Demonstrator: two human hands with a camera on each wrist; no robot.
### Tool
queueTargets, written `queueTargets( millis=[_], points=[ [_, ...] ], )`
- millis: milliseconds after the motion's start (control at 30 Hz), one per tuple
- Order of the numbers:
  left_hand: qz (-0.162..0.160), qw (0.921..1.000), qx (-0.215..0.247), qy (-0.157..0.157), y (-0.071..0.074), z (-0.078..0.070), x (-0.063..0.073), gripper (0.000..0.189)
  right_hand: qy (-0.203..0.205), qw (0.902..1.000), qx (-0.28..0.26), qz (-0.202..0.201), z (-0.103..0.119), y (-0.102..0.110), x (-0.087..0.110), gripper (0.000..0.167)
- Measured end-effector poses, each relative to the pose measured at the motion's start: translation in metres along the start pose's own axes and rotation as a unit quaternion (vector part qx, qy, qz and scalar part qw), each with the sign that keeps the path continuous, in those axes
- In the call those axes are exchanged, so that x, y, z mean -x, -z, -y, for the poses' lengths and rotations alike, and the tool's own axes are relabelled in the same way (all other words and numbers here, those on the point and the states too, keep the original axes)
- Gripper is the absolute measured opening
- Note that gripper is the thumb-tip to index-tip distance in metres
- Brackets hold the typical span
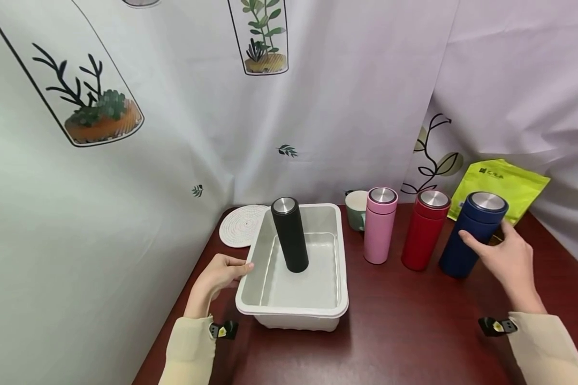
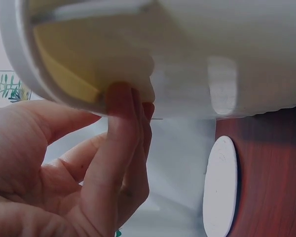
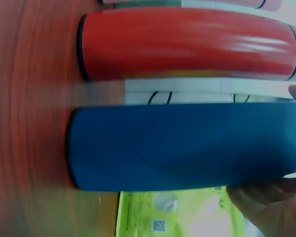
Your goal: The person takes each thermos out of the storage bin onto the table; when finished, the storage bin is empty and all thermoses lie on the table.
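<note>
My left hand (image 1: 222, 271) pinches the left rim of a light grey plastic tub (image 1: 296, 312), thumb over the edge; in the left wrist view its fingers (image 2: 111, 153) reach up under that rim. Inside the tub stands a black thermos bottle (image 1: 291, 238) with a silver lid top. On the right, my right hand (image 1: 509, 262) grips the upper part of a blue thermos bottle (image 1: 469, 240), thumb on one side and fingers on the other. The blue bottle (image 3: 182, 148) stands upright beside a red thermos bottle (image 1: 425, 232). A pink thermos bottle (image 1: 379, 230) is left of the red one.
A green mug (image 1: 355, 214) stands behind the pink bottle. Behind the blue bottle leans a yellow-green bag (image 1: 506, 184). A round white woven mat (image 1: 241, 225) lies left of the tub, near the hanging cloth (image 1: 347, 107). Everything rests on a dark red wooden table (image 1: 404, 331).
</note>
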State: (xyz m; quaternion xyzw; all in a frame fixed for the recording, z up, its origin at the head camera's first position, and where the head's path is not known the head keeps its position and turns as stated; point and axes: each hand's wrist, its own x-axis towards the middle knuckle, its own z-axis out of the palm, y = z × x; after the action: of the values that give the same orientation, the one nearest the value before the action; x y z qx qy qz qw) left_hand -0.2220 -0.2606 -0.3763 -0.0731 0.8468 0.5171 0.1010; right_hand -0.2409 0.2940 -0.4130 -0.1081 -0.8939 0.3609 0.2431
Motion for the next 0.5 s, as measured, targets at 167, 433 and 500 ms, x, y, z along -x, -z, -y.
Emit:
queueTargets(
  millis=[167, 433, 500],
  points=[
    [-0.003, 1.0000, -0.005, 0.000, 0.000, -0.001, 0.001, 0.036, -0.044, 0.9986, -0.028, -0.006, 0.005, -0.002, 0.006, 0.081],
    [-0.003, 1.0000, -0.001, 0.006, 0.000, -0.001, 0.000, 0.036, -0.101, 0.9918, -0.067, -0.041, 0.013, 0.006, 0.018, 0.087],
    [-0.003, 1.0000, -0.003, 0.006, 0.001, 0.000, -0.001, 0.036, -0.115, 0.9879, -0.088, -0.056, 0.015, 0.007, 0.022, 0.084]
  ],
)
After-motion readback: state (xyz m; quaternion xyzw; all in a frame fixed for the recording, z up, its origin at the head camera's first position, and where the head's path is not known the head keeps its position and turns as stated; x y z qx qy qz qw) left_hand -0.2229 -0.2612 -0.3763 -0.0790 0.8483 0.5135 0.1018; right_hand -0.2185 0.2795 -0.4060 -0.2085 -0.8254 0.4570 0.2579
